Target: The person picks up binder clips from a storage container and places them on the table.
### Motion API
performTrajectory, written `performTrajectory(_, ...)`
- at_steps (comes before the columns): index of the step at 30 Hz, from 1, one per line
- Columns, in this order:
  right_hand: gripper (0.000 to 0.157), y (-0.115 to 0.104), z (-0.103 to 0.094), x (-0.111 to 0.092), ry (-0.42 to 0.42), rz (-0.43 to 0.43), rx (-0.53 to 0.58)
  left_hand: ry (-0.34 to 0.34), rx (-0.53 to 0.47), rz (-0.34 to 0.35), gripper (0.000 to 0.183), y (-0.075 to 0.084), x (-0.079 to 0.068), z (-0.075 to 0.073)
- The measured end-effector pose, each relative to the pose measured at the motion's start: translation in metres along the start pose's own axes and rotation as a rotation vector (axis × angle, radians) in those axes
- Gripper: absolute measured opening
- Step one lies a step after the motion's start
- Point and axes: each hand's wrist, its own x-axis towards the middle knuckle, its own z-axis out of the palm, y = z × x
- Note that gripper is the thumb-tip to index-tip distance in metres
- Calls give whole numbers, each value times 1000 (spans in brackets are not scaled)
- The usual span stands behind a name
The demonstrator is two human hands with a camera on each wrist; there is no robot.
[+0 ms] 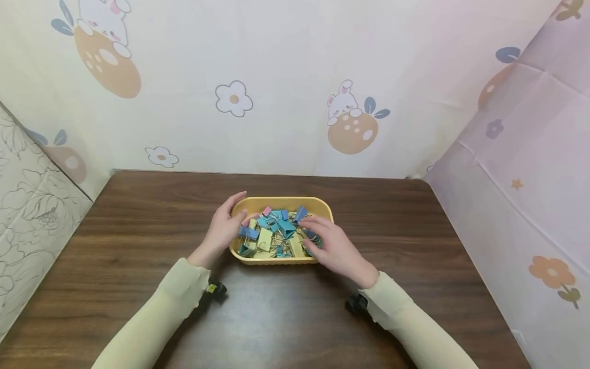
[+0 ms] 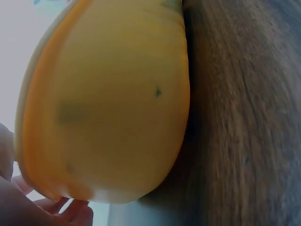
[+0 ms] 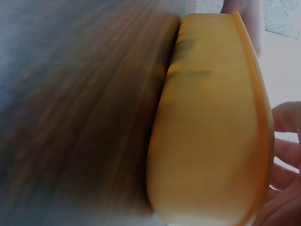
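Observation:
A yellow plastic basket (image 1: 276,261) stands on the table, holding many binder clips (image 1: 286,229) in blue, teal, yellow and pink. My left hand (image 1: 223,228) is at its left end, thumb inside the rim and fingers along the outside, holding the rim. Over the right end reaches my right hand (image 1: 334,248), its fingers loosely bent above the clips with no clip visible in them. In the left wrist view the basket's outer wall (image 2: 113,103) fills the middle, fingers touching its far end. The right wrist view has the opposite wall (image 3: 207,127), fingers passing over the rim.
The brown wood-grain table (image 1: 276,318) extends around the basket. Behind it hangs a pale curtain (image 1: 286,51) printed with rabbits and flowers, and more printed cloth (image 1: 530,215) borders the right side. Small dark cameras sit under both wrists.

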Motion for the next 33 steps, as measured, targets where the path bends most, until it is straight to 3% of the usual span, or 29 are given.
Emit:
performTrajectory(5,34,-3,4,10,-114,-18,-21,-6,-46,-52,49,-3,5,4)
performTrajectory(12,32,-5,10,17,-230,31,-93,7,-123,-112,42,-12,11,8)
performTrajectory(18,24,-4,10,19,-220,25,-92,3,-168,-105,41,-16,13,8)
performTrajectory(26,16,0,11,18,-204,13,-15,16,-154,-95,40,-20,12,6)
performTrajectory(33,17,2,6,15,-205,100,107,25,-146,-61,39,-20,12,8)
